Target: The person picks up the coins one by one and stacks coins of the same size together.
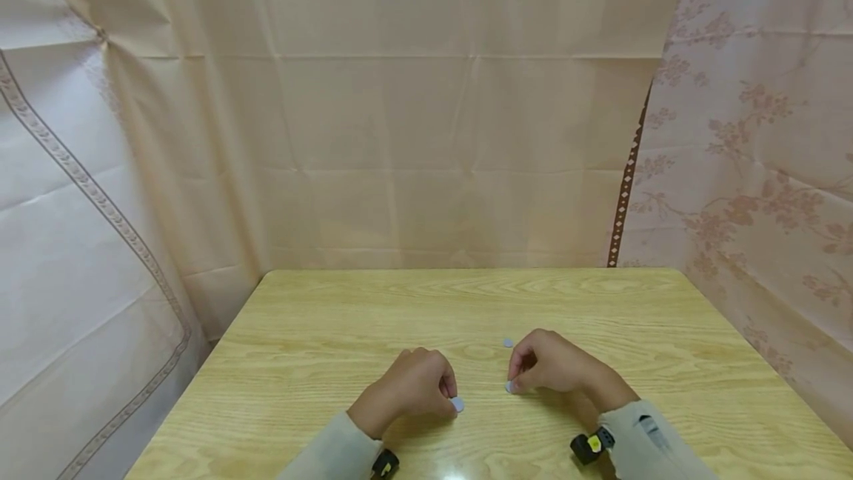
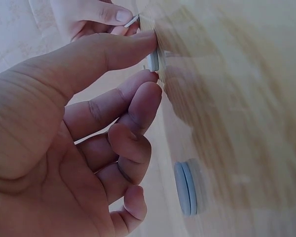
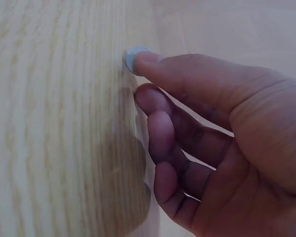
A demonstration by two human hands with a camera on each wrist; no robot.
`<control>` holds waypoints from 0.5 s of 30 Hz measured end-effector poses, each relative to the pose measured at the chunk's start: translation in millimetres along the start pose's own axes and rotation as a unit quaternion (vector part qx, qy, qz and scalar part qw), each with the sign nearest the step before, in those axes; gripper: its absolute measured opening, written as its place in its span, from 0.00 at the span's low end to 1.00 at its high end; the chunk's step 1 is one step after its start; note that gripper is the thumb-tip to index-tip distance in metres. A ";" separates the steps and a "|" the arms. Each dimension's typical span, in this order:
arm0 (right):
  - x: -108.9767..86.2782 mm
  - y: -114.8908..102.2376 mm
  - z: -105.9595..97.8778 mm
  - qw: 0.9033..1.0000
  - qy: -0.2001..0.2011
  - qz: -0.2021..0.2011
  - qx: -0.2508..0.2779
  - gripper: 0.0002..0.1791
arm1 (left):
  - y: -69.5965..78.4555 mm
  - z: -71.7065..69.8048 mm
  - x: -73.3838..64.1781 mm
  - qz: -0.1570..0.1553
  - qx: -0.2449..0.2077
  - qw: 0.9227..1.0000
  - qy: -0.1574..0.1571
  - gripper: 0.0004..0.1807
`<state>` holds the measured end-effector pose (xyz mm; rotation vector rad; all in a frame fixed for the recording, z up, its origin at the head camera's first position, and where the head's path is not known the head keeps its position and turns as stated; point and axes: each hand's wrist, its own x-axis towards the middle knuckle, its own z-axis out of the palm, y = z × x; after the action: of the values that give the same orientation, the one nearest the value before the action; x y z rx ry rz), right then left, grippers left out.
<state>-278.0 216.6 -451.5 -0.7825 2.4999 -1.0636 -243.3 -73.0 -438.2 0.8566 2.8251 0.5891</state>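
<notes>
In the head view, my left hand [image 1: 415, 384] pinches a small pale grey-blue disc [image 1: 457, 404] between thumb and forefinger, low over the table. The left wrist view shows this disc [image 2: 153, 60] edge-on, with a line along its edge. To the right, my right hand [image 1: 556, 365] pinches a similar disc [image 1: 509, 387], which is tilted in the left wrist view. Its thumb covers part of the disc [image 3: 136, 60] in the right wrist view. Just beyond the right hand lies another grey-blue piece [image 1: 508, 343]. From the left wrist it looks like two layers [image 2: 186, 188], flat on the tabletop.
A light wood-grain table [image 1: 320, 317] reaches back to a beige curtain [image 1: 426, 132]. Patterned cloth [image 1: 766, 154] hangs on the right and pale cloth [image 1: 67, 243] on the left. Black wrist devices [image 1: 588, 448] sit below both sleeves.
</notes>
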 end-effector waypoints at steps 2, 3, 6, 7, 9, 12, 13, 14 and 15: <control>-0.1 0.2 -1.1 1.000 -0.006 -0.001 0.009 0.05 | -0.3 0.1 0.1 0.000 0.002 1.000 0.001 0.12; -0.2 0.4 -1.6 1.000 -0.010 -0.003 0.015 0.05 | -0.6 0.5 0.1 0.000 0.002 1.000 0.001 0.12; 0.3 0.8 -2.9 0.999 -0.025 -0.014 0.044 0.04 | -0.8 0.2 -0.3 -0.001 0.005 1.000 0.002 0.12; 0.3 0.8 -3.2 0.998 -0.031 -0.021 0.056 0.03 | -0.9 0.4 -0.3 -0.001 0.004 1.000 0.002 0.12; -1.1 0.8 -2.6 0.995 -0.041 -0.032 0.081 0.04 | -1.1 1.2 0.1 -0.002 0.001 1.000 0.001 0.12; -5.5 1.2 -0.4 0.992 -0.054 -0.031 0.112 0.05 | -1.3 2.5 1.2 -0.004 -0.002 1.000 -0.003 0.12; -7.7 0.8 0.4 0.991 -0.053 -0.027 0.120 0.05 | -1.1 2.6 1.4 -0.005 -0.003 1.000 -0.003 0.11; -9.5 0.3 1.3 0.991 -0.051 -0.021 0.124 0.05 | -1.2 2.5 1.7 -0.006 -0.002 1.000 -0.004 0.11; -11.3 0.1 1.8 0.991 -0.048 -0.017 0.128 0.05 | -1.2 2.2 1.9 -0.006 -0.002 1.000 -0.004 0.11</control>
<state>-268.1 222.3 -452.0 -0.7803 2.2212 -1.2935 -245.0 -72.2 -440.7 0.8390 2.8193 0.5888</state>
